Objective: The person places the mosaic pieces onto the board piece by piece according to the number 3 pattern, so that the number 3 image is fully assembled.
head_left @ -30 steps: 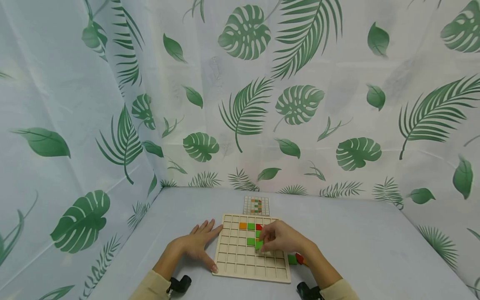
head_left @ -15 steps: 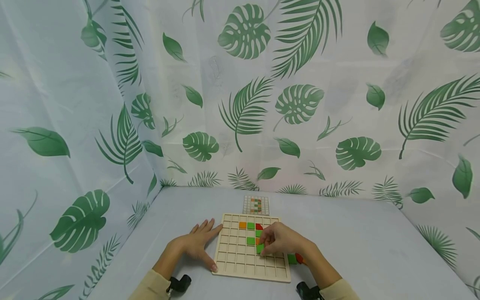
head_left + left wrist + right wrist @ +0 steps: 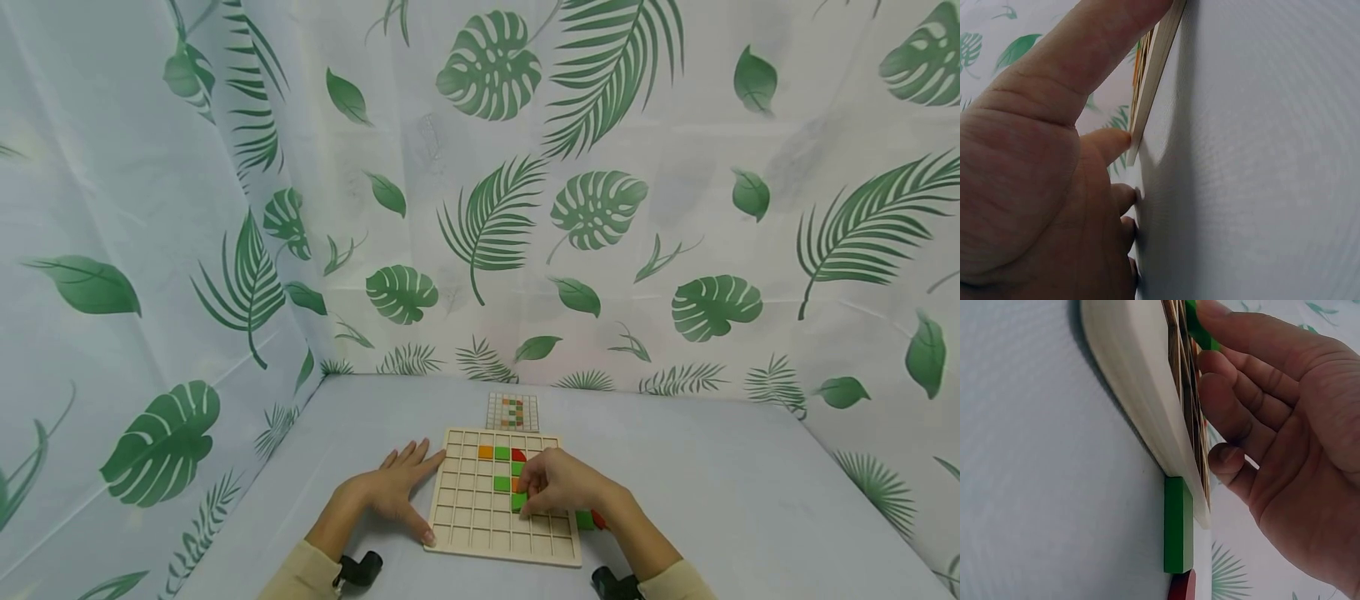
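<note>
A wooden grid board point(image 3: 480, 533) lies on the table with colored tiles in its cells. My left hand point(image 3: 393, 492) rests at its left side with fingers spread, thumb on the near left corner; the left wrist view shows the thumb crossing the board's edge point(image 3: 1159, 62). With thumb and fingers, my right hand point(image 3: 566, 482) pinches a green square tile point(image 3: 518, 502) over a cell right of the board's middle. That tile point(image 3: 1200, 328) looks tilted in the right wrist view. Around it sit an orange tile point(image 3: 486, 452), a red tile point(image 3: 518, 455) and several green tiles point(image 3: 502, 483).
A small pattern card point(image 3: 513, 412) with a colored grid lies behind the board. Right of the board, partly under my right forearm, are a loose green block point(image 3: 584, 520) and a red piece point(image 3: 598, 519). A leaf-patterned curtain point(image 3: 600, 333) stands behind the table.
My right hand has shifted slightly toward me with the green tile, uncovering more of the orange piece beyond it. The left hand stays put.
</note>
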`<state>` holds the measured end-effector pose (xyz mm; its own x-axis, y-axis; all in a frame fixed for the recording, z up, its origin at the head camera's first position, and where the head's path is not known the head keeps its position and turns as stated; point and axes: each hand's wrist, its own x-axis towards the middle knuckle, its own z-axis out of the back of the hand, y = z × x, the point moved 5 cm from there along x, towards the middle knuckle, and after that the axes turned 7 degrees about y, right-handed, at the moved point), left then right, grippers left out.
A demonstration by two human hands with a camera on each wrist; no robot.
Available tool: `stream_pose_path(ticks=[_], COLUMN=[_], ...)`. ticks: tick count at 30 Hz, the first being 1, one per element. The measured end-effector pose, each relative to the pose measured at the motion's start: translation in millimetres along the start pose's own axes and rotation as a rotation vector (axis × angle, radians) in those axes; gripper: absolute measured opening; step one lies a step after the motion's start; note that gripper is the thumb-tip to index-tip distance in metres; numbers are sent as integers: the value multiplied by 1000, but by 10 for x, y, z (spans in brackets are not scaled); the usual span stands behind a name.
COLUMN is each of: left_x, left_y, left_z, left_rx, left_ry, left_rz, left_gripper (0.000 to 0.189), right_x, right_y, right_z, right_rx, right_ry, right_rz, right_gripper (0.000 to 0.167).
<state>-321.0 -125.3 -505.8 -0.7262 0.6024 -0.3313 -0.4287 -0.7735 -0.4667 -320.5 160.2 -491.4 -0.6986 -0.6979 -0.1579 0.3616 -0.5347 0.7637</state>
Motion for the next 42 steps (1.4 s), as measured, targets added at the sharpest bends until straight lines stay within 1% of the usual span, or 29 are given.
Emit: stream_pose_path(ticks=[15,26,42], left_x=[-9,-6,11], left_y=[-15,-9,5], left_z=[10,2,-12], left_rx=[-1,-10,-6], left_ry=[-3,1,1], left_rz=[15,14,16], left_gripper=[133,133,134], right_x=[10,13,8], right_y=[41,52,42], right_z=[-19,-38,-33], right_rx=[-94,-106,-92], right_ry=[-14,-6,-2], right_rz=[-30,-23,-7], right_gripper=[19,19,21])
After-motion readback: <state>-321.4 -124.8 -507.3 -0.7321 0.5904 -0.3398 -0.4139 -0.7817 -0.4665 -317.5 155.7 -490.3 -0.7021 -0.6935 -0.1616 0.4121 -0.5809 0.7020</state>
